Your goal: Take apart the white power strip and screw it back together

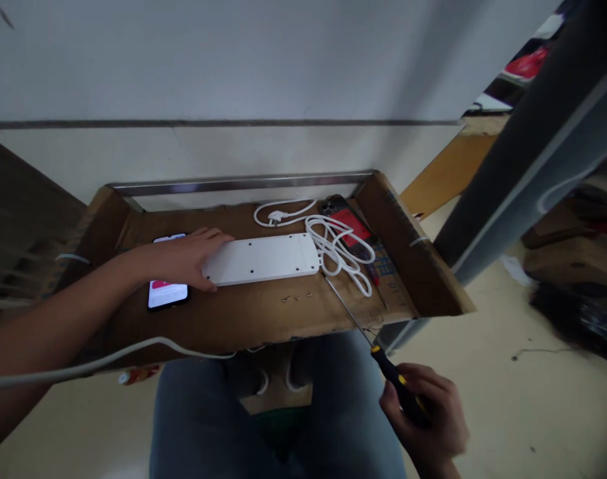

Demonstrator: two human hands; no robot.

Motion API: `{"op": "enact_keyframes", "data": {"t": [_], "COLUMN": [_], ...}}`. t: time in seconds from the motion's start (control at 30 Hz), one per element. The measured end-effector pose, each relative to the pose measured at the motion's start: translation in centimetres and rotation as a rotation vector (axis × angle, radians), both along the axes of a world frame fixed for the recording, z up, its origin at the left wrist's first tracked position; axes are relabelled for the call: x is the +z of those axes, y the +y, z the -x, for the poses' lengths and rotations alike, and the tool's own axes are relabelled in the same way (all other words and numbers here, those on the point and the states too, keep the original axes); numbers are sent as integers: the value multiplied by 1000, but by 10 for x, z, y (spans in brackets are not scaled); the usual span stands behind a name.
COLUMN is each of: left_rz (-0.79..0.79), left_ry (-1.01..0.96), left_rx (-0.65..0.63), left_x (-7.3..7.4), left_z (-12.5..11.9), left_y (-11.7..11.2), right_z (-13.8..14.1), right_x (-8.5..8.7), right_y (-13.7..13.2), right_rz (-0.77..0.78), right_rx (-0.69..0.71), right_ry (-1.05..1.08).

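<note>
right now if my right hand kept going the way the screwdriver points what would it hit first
The right hand holds a screwdriver aimed at the near end of the white power strip, beside the white cable. Depth is unclear, so the cardboard tray could come first.

A shallow cardboard tray (248, 319) with raised flaps carries a white power strip (261, 259) showing its screw holes, a lit phone (166, 296) beside it, a dark phone (341, 216) with red on it, a looped white cable (283, 209) with a plug, and a few tiny screws (293, 297).
</note>
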State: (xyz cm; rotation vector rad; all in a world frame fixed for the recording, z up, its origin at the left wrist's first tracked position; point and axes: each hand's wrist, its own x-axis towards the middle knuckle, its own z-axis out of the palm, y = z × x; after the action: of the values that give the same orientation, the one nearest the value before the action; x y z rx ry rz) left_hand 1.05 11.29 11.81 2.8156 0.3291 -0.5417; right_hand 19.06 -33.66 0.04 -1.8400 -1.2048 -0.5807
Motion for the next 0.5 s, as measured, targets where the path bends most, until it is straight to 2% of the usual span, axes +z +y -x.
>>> {"op": "enact_keyframes", "data": {"t": [0.1,0.23,0.4,0.5], "left_rz": [7,13,3,-6], "left_ry": [9,6,15,13], "left_rx": [2,22,53,61], "left_x": [0,-2,-1,-3], "left_z": [0,-1,-2,-2], "left_y": [1,2,-2,-2], "right_z": [2,1,-3,-9], "right_x": [-2,-8,-10,-9], "right_y": [-9,-13,18,43], "right_rz": [-5,1,48,83], "right_rx": [4,-72,-218,-251], "right_ry": [2,-48,-76,-89]}}
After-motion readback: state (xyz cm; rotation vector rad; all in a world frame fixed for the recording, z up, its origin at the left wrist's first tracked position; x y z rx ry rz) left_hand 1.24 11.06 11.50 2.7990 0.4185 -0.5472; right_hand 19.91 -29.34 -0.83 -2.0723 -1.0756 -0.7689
